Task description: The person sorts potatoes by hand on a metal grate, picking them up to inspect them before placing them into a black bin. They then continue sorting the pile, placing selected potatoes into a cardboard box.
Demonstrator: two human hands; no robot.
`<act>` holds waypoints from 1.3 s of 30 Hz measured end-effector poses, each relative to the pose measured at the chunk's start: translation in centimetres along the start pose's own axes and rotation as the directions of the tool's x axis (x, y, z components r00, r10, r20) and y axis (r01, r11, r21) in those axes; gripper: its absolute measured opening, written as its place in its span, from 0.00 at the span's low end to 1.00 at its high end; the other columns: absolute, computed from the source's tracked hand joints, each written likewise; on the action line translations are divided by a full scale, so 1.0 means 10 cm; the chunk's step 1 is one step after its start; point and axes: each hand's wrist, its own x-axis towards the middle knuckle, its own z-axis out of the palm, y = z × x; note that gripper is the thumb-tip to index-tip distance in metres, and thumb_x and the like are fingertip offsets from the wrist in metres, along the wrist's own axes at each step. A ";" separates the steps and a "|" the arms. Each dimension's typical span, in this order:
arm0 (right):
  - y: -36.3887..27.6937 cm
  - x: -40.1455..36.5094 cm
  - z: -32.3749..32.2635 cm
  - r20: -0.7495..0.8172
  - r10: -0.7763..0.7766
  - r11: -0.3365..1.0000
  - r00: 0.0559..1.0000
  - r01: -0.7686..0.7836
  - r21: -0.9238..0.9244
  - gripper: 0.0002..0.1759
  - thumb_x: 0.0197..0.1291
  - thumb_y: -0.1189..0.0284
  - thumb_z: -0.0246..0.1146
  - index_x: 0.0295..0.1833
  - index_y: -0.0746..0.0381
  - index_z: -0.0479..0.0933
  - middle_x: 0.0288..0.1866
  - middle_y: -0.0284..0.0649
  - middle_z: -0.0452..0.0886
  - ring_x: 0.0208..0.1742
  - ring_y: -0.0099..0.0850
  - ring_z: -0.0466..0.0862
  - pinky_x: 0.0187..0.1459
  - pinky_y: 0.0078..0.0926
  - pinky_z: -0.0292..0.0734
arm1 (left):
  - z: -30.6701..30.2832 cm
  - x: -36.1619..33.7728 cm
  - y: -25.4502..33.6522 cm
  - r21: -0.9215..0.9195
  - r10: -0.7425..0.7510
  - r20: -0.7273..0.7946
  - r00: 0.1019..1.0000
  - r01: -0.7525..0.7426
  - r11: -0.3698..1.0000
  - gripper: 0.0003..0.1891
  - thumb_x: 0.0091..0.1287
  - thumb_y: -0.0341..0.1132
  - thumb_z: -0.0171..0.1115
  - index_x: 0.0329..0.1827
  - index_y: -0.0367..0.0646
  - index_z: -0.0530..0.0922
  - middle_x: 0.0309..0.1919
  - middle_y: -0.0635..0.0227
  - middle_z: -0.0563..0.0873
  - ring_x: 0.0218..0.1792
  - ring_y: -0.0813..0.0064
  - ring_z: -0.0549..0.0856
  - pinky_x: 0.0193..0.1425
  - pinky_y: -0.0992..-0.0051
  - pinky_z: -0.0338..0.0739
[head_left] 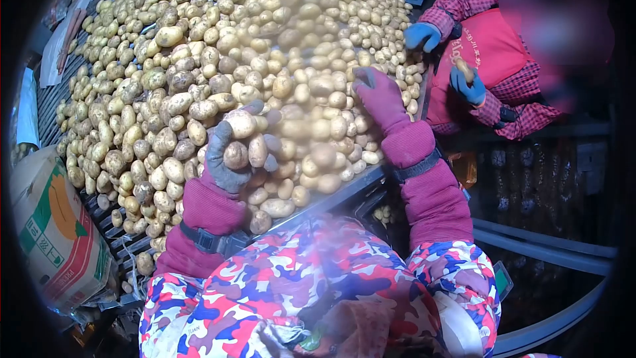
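My left hand, in a grey work glove, is closed around several potatoes, with its palm turned up above the heap. My right hand reaches over the right part of the potato heap, touching or just above it. Its fingers point away and down, mostly out of sight, so I cannot make out whether they grip a potato. Both forearms wear maroon sleeves with dark bands at the wrists. The potatoes are yellowish, and many on the left carry dark soil.
Metal edging borders the sorting table in front of me. At left stands a printed cardboard box beside the slatted rollers. Across at right, a co-worker in a red apron and blue gloves holds a potato. Curved metal rails run at lower right.
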 end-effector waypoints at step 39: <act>-0.63 -0.98 -0.25 0.195 0.155 0.552 0.969 -0.248 0.796 0.28 0.61 0.69 0.76 0.65 0.64 0.81 0.52 0.31 0.84 0.50 0.22 0.84 0.51 0.24 0.81 | -0.10 0.03 -0.10 -0.043 0.046 0.019 0.999 -0.045 0.998 0.37 0.80 0.50 0.61 0.79 0.28 0.63 0.67 0.41 0.80 0.57 0.55 0.87 0.48 0.62 0.90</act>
